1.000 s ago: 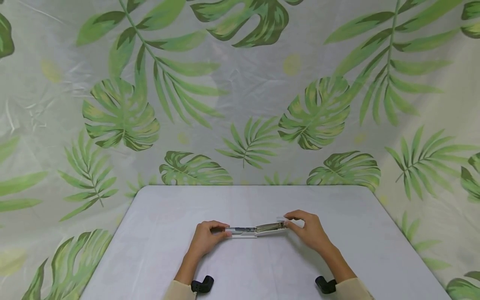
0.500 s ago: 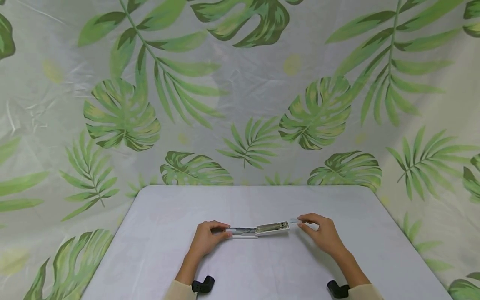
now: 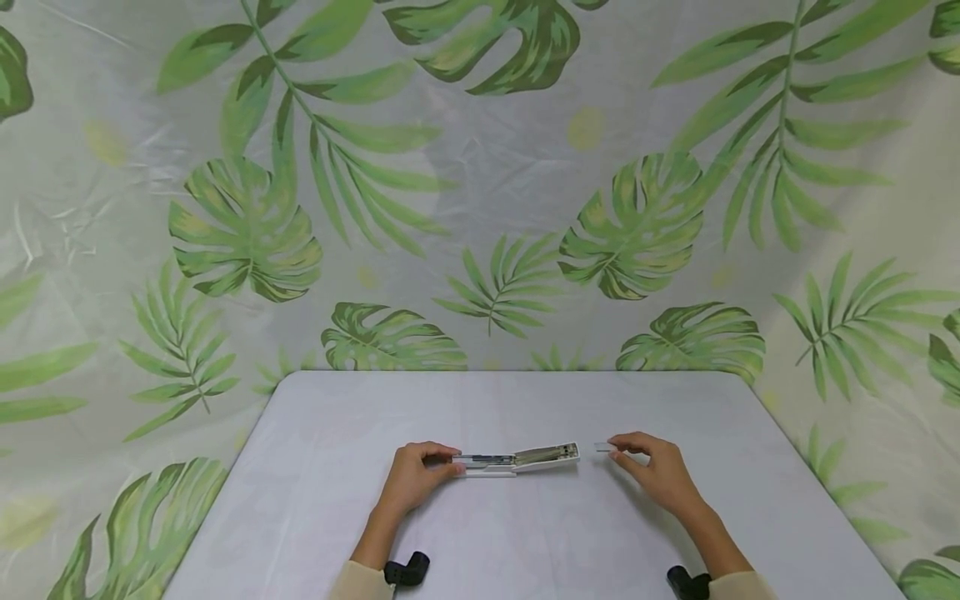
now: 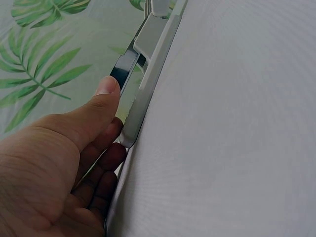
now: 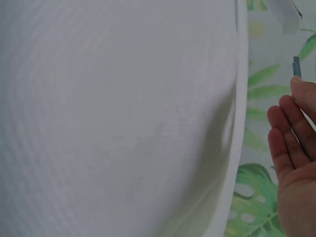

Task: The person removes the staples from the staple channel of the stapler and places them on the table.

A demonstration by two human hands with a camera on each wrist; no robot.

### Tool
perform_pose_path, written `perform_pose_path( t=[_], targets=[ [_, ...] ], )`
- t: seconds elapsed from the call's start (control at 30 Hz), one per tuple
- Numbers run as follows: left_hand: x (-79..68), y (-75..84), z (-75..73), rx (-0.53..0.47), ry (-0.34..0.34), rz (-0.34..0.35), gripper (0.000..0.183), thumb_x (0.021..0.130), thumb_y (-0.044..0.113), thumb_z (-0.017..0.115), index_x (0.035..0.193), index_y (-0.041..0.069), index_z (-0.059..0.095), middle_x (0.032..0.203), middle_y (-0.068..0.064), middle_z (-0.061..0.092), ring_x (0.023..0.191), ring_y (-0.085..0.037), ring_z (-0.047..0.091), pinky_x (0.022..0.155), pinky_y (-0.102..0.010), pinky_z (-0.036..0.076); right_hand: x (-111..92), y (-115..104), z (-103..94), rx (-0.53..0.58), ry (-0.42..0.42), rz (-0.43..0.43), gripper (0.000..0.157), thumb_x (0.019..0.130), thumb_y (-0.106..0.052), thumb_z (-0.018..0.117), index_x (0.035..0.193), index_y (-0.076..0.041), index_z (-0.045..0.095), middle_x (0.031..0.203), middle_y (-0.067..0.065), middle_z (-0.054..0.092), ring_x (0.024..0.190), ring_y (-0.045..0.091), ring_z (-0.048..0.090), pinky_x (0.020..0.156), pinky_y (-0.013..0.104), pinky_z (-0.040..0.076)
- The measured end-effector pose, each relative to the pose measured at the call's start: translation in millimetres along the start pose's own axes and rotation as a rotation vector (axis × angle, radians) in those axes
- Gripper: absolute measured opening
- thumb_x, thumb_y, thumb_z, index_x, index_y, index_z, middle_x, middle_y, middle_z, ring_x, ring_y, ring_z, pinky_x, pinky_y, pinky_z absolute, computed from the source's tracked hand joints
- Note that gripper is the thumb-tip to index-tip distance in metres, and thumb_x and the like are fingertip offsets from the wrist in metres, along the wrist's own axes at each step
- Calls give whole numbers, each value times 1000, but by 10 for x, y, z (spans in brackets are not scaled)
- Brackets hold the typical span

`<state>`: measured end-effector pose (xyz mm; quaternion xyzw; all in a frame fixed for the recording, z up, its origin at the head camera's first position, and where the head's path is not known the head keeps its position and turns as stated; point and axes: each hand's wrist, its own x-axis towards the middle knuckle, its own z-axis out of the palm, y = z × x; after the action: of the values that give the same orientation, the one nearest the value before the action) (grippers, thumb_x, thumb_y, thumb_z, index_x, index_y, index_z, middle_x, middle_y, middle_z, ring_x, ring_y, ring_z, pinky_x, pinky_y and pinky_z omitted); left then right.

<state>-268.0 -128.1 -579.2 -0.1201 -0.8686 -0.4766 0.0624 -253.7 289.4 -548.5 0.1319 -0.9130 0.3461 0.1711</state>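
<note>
A white stapler (image 3: 546, 457) lies opened out on the table, its top cover tipped back to the right and its metal inside showing. My left hand (image 3: 411, 477) pinches the stapler's left end; in the left wrist view the thumb (image 4: 106, 86) presses the metal magazine above the white base (image 4: 150, 81). To the right of the cover, apart from it, my right hand (image 3: 662, 472) pinches a short grey strip of staples (image 3: 602, 447) between thumb and fingertips. The right wrist view shows this strip sticking out beyond the thumb, the other fingers loosely bent.
A white-covered table (image 3: 360, 408) with rounded far corners lies under both hands. Behind it hangs a leaf-patterned cloth (image 3: 495, 183). A black wrist camera (image 3: 407, 570) sits on the left wrist and another black camera (image 3: 687, 582) on the right.
My right hand has drawn away from the stapler's cover to the right, carrying the staple strip with it. The left hand and the stapler have stayed in place.
</note>
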Motion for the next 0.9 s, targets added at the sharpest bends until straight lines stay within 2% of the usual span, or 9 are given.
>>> perform_pose_path(
  t=[0.37, 0.63, 0.9],
  targets=[
    [0, -18, 8, 10, 9, 9, 25, 74, 48, 81, 94, 34, 77, 88, 17, 73, 89, -6, 66, 82, -30, 52, -14, 118, 18, 6, -95, 96, 20, 87, -27, 74, 107, -23, 74, 101, -2, 74, 95, 25, 69, 77, 42, 54],
    [7, -17, 9, 14, 9, 1, 27, 74, 49, 80, 95, 32, 77, 90, 17, 73, 92, -8, 67, 84, -32, 52, -10, 195, 62, -5, -144, 145, 21, 86, -33, 74, 106, -25, 74, 101, -6, 74, 96, 19, 68, 80, 36, 53],
    [5, -23, 8, 15, 0, -25, 26, 73, 50, 80, 94, 35, 77, 89, 20, 72, 94, -6, 66, 85, -31, 52, -18, 226, 72, -8, -157, 171, 22, 86, -36, 74, 105, -25, 74, 102, -6, 74, 95, 16, 68, 82, 34, 53]
  ],
)
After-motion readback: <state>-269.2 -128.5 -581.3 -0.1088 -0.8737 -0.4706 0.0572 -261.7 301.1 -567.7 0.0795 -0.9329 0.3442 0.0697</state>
